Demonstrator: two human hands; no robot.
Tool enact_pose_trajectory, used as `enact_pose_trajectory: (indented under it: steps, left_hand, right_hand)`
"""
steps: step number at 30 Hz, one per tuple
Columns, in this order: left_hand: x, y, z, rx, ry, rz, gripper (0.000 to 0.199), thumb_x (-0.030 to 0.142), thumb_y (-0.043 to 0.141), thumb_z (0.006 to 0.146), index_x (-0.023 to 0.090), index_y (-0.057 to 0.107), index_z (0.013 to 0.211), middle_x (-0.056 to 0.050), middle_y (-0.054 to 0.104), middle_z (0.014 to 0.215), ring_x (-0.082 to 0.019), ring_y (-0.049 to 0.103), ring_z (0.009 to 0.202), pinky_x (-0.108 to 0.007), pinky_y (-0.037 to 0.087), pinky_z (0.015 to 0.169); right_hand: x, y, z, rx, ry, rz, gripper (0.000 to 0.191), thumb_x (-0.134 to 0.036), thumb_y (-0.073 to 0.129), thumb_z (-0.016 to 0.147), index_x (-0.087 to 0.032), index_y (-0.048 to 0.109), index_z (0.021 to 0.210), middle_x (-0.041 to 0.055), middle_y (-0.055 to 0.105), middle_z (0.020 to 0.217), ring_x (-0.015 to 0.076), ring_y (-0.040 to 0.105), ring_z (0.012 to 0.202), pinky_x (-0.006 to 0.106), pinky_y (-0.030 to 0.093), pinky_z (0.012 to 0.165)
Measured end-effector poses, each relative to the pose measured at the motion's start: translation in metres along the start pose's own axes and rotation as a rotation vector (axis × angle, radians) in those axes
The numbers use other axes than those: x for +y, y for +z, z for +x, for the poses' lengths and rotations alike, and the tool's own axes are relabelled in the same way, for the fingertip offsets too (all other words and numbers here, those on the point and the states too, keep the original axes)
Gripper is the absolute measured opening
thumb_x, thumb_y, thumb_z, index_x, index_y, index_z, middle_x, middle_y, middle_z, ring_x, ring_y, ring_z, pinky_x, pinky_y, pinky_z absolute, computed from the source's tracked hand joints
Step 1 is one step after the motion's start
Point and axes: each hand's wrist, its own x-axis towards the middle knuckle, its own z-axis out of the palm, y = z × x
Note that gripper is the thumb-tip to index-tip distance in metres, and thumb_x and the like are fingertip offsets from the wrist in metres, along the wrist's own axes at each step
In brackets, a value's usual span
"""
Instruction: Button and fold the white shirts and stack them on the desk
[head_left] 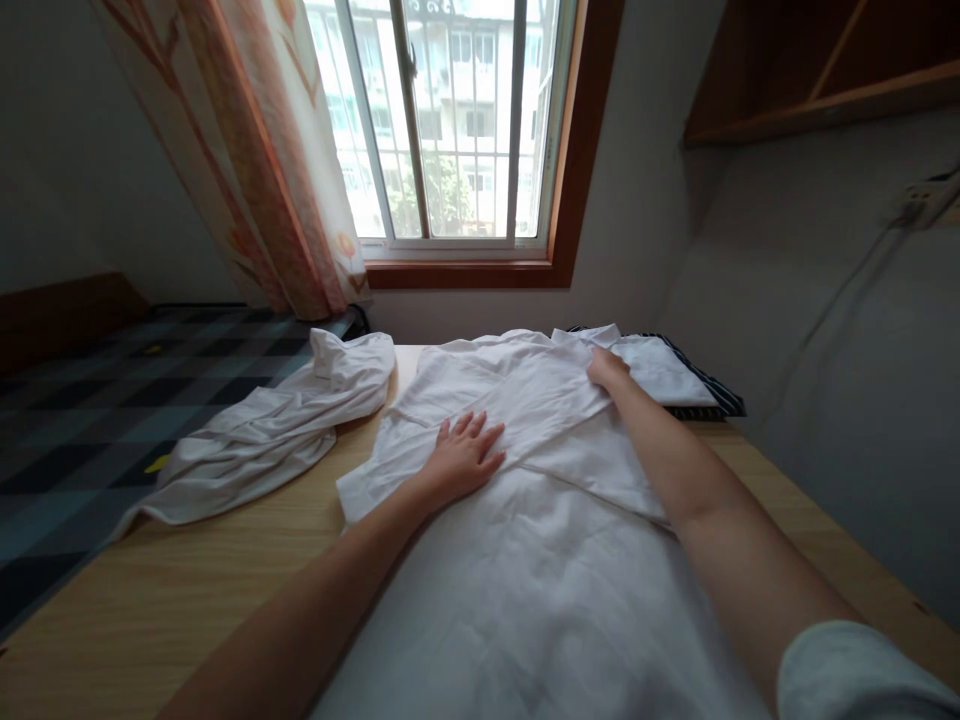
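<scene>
A white shirt (555,560) lies spread over the wooden table (262,590), its lower part nearest me and folded layers of cloth across its upper part. My left hand (466,458) rests flat on these layers, fingers spread and holding nothing. Farther off to the right, my right hand (607,368) is closed on the shirt near its far right edge, by what looks like the collar. The cloth between its fingers is mostly hidden.
Left of the shirt, a crumpled white garment (277,430) reaches over the table's edge towards a checked bed (75,430). Folded white cloth (664,370) sits on black striped fabric (720,395) at the back right. Beyond are a window and a curtain (255,150).
</scene>
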Motion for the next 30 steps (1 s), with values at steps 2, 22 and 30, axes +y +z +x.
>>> enact_pose_trajectory:
  steps: [2, 22, 30]
  left_hand:
    - [-0.001, 0.0, 0.001, -0.014, 0.012, -0.007, 0.061, 0.058, 0.038, 0.097, 0.031, 0.041, 0.152, -0.011, 0.026, 0.164, -0.033, 0.017, 0.153, -0.06, 0.011, 0.12]
    - [0.005, 0.001, -0.008, -0.009, -0.005, 0.043, 0.06, 0.057, 0.031, 0.1, 0.031, 0.037, 0.154, -0.011, 0.023, 0.165, -0.033, 0.016, 0.153, -0.063, 0.009, 0.119]
    - [0.005, 0.002, -0.007, 0.002, -0.001, 0.057, 0.06, 0.055, 0.03, 0.1, 0.03, 0.036, 0.154, -0.011, 0.024, 0.165, -0.033, 0.018, 0.153, -0.063, 0.008, 0.119]
  right_hand:
    - [-0.009, 0.004, -0.006, 0.1, -0.056, -0.025, 0.049, -0.015, 0.046, 0.09, -0.013, 0.056, 0.139, 0.0228, 0.058, 0.135, 0.0357, 0.052, 0.125, 0.049, 0.043, 0.099]
    - [-0.114, 0.053, -0.052, -0.316, -0.408, -0.196, 0.062, -0.056, 0.026, 0.098, -0.034, 0.035, 0.155, 0.0036, 0.018, 0.167, 0.0404, 0.012, 0.151, 0.076, 0.013, 0.11]
    - [-0.148, 0.069, -0.072, -0.222, -0.584, -0.124, 0.055, -0.027, 0.027, 0.101, -0.017, 0.038, 0.153, 0.013, 0.028, 0.163, 0.0325, 0.017, 0.152, 0.06, 0.002, 0.119]
